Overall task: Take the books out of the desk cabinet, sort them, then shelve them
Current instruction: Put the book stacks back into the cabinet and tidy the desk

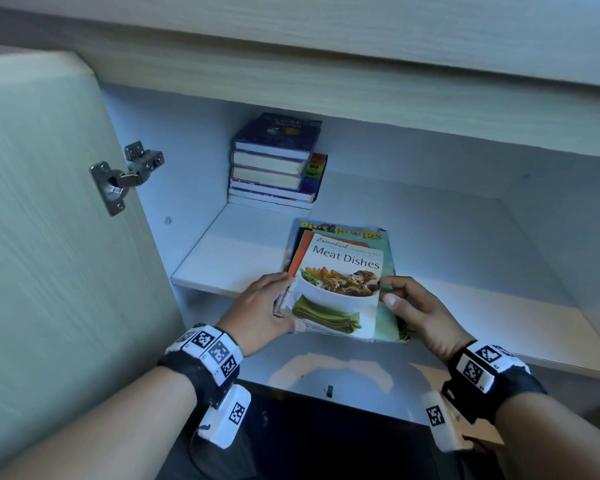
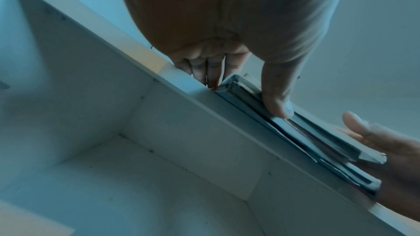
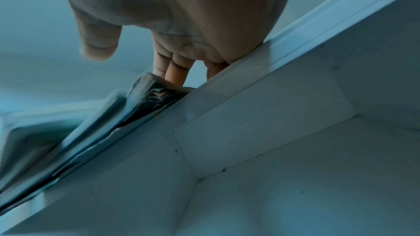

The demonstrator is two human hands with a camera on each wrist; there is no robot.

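I find a stack of thin books (image 1: 340, 282) lying flat at the near edge of the cabinet shelf (image 1: 229, 251), overhanging that edge toward me. The top cover reads "Meat Dishes"; beneath it a yellow-lettered title shows at the far end, only partly legible. My left hand (image 1: 264, 306) grips the stack's left edge, thumb on the near edge of the stack, fingers curled along the left side. The left wrist view confirms this: thumb on top of the near edge, fingers (image 2: 204, 71) reaching in beside the stack's left corner at the shelf front. My right hand (image 1: 416, 306) is clamped on the stack's right edge, thumb above and fingers under; the right wrist view shows the fingers (image 3: 175, 71) tucked beneath the books at the shelf edge.

Further in, at the far left of the same shelf, a second pile of thicker books (image 1: 274, 161) sits against the back wall, a purple cover on top. The two groups stand apart.

The cabinet door (image 1: 49, 202) stands open on the left, its metal hinge (image 1: 125, 174) exposed. The desk (image 1: 361, 36) spans overhead.
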